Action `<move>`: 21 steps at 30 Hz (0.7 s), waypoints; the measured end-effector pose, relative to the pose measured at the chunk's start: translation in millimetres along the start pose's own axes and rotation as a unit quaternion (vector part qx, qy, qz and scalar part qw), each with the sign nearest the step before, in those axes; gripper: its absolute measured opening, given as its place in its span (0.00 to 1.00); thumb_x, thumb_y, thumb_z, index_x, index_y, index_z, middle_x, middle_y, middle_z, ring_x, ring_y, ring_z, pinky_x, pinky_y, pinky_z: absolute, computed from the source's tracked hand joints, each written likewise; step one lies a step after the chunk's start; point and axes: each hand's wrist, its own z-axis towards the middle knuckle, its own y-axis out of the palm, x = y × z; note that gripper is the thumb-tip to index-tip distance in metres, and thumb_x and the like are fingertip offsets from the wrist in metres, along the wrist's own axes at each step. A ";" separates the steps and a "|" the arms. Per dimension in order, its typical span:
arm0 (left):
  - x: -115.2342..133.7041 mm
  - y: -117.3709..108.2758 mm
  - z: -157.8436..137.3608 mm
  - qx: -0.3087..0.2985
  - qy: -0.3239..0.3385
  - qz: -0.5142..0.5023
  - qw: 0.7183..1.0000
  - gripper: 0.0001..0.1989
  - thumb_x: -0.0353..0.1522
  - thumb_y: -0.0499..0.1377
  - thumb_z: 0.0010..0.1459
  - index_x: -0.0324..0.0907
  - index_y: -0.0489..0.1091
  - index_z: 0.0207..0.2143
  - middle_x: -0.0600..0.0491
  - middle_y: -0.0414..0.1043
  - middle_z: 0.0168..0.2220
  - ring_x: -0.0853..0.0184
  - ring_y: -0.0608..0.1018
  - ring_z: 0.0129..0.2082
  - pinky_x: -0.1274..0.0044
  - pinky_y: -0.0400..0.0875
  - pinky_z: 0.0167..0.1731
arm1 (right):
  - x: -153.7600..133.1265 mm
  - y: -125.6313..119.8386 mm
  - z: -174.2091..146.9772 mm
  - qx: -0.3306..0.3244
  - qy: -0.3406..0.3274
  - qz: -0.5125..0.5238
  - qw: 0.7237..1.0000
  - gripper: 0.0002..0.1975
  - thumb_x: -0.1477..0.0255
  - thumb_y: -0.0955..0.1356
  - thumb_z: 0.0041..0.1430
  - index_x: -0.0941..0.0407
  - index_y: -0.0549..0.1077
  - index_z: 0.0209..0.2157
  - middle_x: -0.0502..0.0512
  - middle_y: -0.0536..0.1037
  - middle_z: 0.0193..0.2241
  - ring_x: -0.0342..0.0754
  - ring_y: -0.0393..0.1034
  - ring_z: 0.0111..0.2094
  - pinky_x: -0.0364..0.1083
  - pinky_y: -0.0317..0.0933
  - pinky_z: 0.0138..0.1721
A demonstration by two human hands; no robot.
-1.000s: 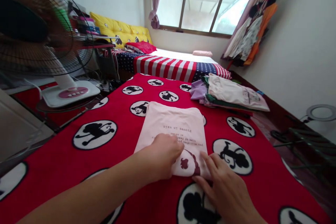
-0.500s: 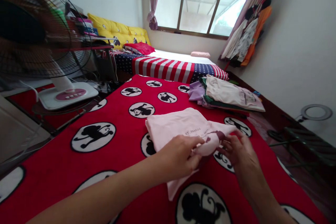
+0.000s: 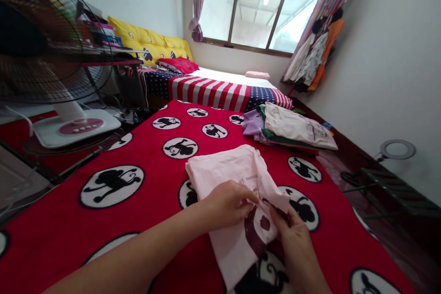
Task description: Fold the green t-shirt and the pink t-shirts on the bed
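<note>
A pale pink T-shirt (image 3: 220, 165) with dark lettering and a maroon print lies partly folded on the red blanket (image 3: 144, 220). My left hand (image 3: 232, 202) pinches the cloth near the middle of the print. On the right side, my right hand (image 3: 291, 229) is closed on the shirt's right part, its thumb on top of the fabric. The two hands are close together, with the cloth bunched between them. One corner of the shirt hangs loose toward me, below my left hand. The fingertips of my right hand are partly hidden by the fabric.
A stack of folded clothes (image 3: 292, 124) sits at the blanket's far right. To the left stands an electric fan (image 3: 81, 124) on a stool. Behind are a bed with a striped cover (image 3: 210, 94), hanging clothes (image 3: 317, 57) and a ring light (image 3: 398, 149).
My right hand has come down and inward toward my left hand, bringing the shirt's right part with it. More of the maroon print shows. The view has shifted slightly.
</note>
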 end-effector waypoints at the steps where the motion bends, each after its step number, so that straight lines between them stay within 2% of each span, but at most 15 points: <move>1: -5.3 -2.3 0.3 0.033 -0.008 0.042 0.999 0.17 0.26 0.55 0.57 0.40 0.76 0.47 0.48 0.77 0.46 0.64 0.78 0.46 0.76 0.69 0.50 | 0.4 -0.4 -0.5 0.010 0.007 0.024 1.000 0.27 0.60 0.75 0.46 0.56 0.73 0.47 0.54 0.81 0.43 0.55 0.76 0.45 0.49 0.72 0.44; 3: -17.4 -6.6 -0.7 0.081 -0.044 0.139 0.986 0.20 0.31 0.56 0.59 0.43 0.70 0.55 0.46 0.67 0.59 0.58 0.69 0.59 0.67 0.60 0.60 | 0.8 0.3 -4.3 0.028 0.013 0.060 0.998 0.27 0.61 0.76 0.46 0.55 0.72 0.47 0.53 0.81 0.44 0.54 0.76 0.45 0.48 0.72 0.43; 4: -23.8 -7.6 -1.8 0.085 -0.072 0.184 0.977 0.23 0.35 0.56 0.61 0.44 0.66 0.59 0.44 0.61 0.63 0.54 0.62 0.63 0.60 0.54 0.62 | 0.8 1.7 -7.8 0.031 0.013 0.067 0.997 0.27 0.61 0.75 0.46 0.54 0.72 0.48 0.53 0.80 0.45 0.54 0.76 0.45 0.47 0.73 0.42; 6: -35.8 -5.7 -4.5 0.062 -0.126 0.248 0.958 0.29 0.44 0.53 0.63 0.44 0.59 0.64 0.40 0.51 0.67 0.47 0.53 0.67 0.50 0.45 0.63 | 2.1 7.1 -16.6 0.023 0.010 0.064 0.998 0.30 0.62 0.75 0.47 0.52 0.68 0.52 0.53 0.79 0.46 0.53 0.76 0.44 0.47 0.73 0.39; 8: -44.6 1.5 -6.7 0.036 -0.158 0.276 0.947 0.32 0.49 0.48 0.64 0.43 0.56 0.65 0.37 0.48 0.68 0.45 0.50 0.68 0.49 0.42 0.62 | 5.9 15.1 -25.1 0.021 -0.002 0.041 0.999 0.35 0.62 0.76 0.46 0.51 0.64 0.55 0.53 0.80 0.44 0.53 0.77 0.42 0.47 0.73 0.38; 11: -49.5 15.1 -7.6 0.040 -0.176 0.296 0.938 0.32 0.48 0.45 0.66 0.42 0.55 0.66 0.36 0.47 0.68 0.46 0.50 0.68 0.51 0.40 0.63 | 14.0 25.4 -28.9 0.032 0.000 0.032 0.999 0.37 0.63 0.77 0.43 0.51 0.64 0.55 0.53 0.80 0.41 0.52 0.77 0.38 0.46 0.72 0.33; 15: -45.9 14.1 -4.0 0.047 -0.181 0.276 0.943 0.31 0.47 0.46 0.65 0.41 0.57 0.65 0.37 0.49 0.68 0.46 0.51 0.68 0.52 0.43 0.63 | 4.5 17.2 -15.2 0.016 0.060 0.126 0.990 0.28 0.72 0.76 0.38 0.54 0.73 0.45 0.50 0.81 0.36 0.48 0.77 0.34 0.43 0.71 0.31; 17: -43.8 2.0 2.0 0.033 -0.160 0.230 0.959 0.30 0.48 0.47 0.65 0.42 0.61 0.63 0.39 0.57 0.65 0.49 0.58 0.66 0.56 0.50 0.63 | -17.9 2.1 -7.8 0.021 0.054 0.142 0.988 0.27 0.78 0.76 0.33 0.55 0.75 0.41 0.48 0.82 0.33 0.45 0.76 0.31 0.41 0.71 0.32; 19: -44.8 -12.8 11.9 0.046 -0.137 0.188 0.971 0.27 0.48 0.45 0.66 0.44 0.66 0.59 0.44 0.65 0.61 0.55 0.65 0.62 0.62 0.57 0.61 | -50.7 -15.5 -3.2 0.034 0.031 0.111 0.993 0.26 0.80 0.76 0.30 0.55 0.78 0.38 0.48 0.82 0.32 0.44 0.75 0.28 0.39 0.71 0.29; 21: -51.2 -24.0 24.2 0.092 -0.138 0.197 0.966 0.26 0.47 0.45 0.67 0.46 0.66 0.59 0.46 0.65 0.61 0.57 0.65 0.63 0.61 0.54 0.62 | -87.9 -30.6 1.2 0.050 0.006 0.072 0.996 0.25 0.80 0.76 0.28 0.54 0.79 0.36 0.50 0.82 0.33 0.45 0.75 0.26 0.40 0.71 0.25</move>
